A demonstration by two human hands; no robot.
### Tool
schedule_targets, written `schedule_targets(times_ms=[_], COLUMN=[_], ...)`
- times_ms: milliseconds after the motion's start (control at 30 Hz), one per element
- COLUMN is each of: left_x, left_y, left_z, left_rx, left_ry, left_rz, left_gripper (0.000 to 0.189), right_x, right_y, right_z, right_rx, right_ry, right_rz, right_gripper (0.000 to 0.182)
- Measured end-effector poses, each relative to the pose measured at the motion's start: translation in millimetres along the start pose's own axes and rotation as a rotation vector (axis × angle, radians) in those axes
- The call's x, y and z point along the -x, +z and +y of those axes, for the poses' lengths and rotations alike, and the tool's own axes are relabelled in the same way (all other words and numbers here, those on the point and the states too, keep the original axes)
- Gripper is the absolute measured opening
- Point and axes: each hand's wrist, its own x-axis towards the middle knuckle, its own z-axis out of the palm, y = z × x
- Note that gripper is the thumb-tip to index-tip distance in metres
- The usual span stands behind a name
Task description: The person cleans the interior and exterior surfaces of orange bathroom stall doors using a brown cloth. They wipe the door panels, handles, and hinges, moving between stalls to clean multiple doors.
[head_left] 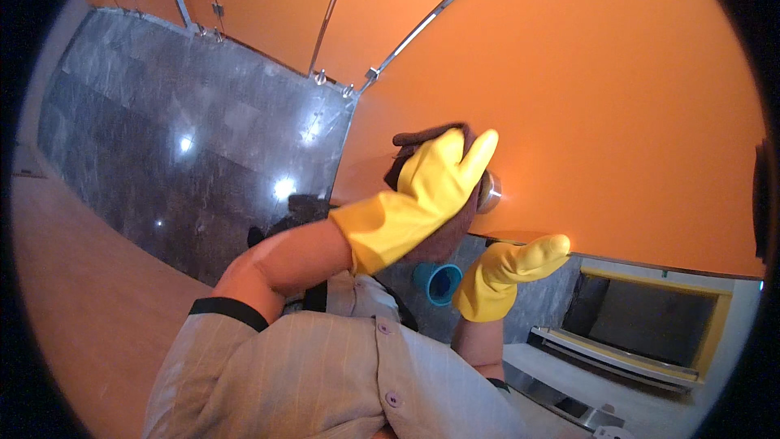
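Observation:
My left hand point(429, 186), in a yellow rubber glove, holds a dark brown cloth point(448, 238) against the face of an orange partition door point(579, 103). Its thumb is spread from the other fingers, and cloth shows around the hand. A round metal knob or fitting point(491, 192) sits on the door just right of the cloth, partly covered by it. My right hand point(518, 268), in a matching glove, lies at the door's edge, lower and to the right. Its fingertips overlap that edge; whether it grips the edge cannot be told.
A blue bucket point(443, 285) stands on the grey tiled floor point(237, 116) between my arms. More orange partition panels point(262, 6) with metal feet and edge strips run along the upper left. At the lower right is a dark panel in a yellowish frame point(640, 317), with a metal bar beside it.

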Motion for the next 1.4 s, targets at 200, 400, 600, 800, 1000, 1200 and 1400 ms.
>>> schedule_targets(times_ms=[200, 400, 600, 800, 1000, 1200, 1400], left_x=[20.8, 14.9, -14.8, 19.7, -25.1, -18.9, -12.3], left_y=[4.0, 11.5, 13.8, 24.3, 39.5, 58.9, 55.9], left_z=[3.1, -4.1, 3.3, -12.5, -20.5, -13.8, -76.6], left_rx=[-0.016, -0.047, -0.057, -0.153, -0.377, -0.254, -0.029], left_ry=[0.023, -0.024, -0.048, 0.354, 0.542, -0.012, -0.137], left_rz=[0.009, 0.032, -0.047, 0.024, -0.151, -0.178, -0.029], left_gripper=[0.044, 0.046, 0.046, 0.035, 0.037, 0.042, 0.050], right_x=[1.8, 3.5, -4.6, 2.2, -9.0, -22.1, -33.0], right_y=[-4.5, -4.2, -4.6, -16.9, -21.9, -39.4, -61.9], right_z=[6.2, 11.2, 24.4, 31.1, 50.8, 74.0, 113.2], right_rx=[0.000, -0.009, 0.016, 0.020, 0.034, 0.036, 0.009], right_ry=[0.014, 0.023, 0.012, 0.037, 0.024, 0.033, -0.135], right_rz=[0.003, 0.013, 0.021, 0.039, 0.056, 0.103, -0.023], right_gripper=[0.022, 0.022, 0.022, 0.022, 0.022, 0.022, 0.038])
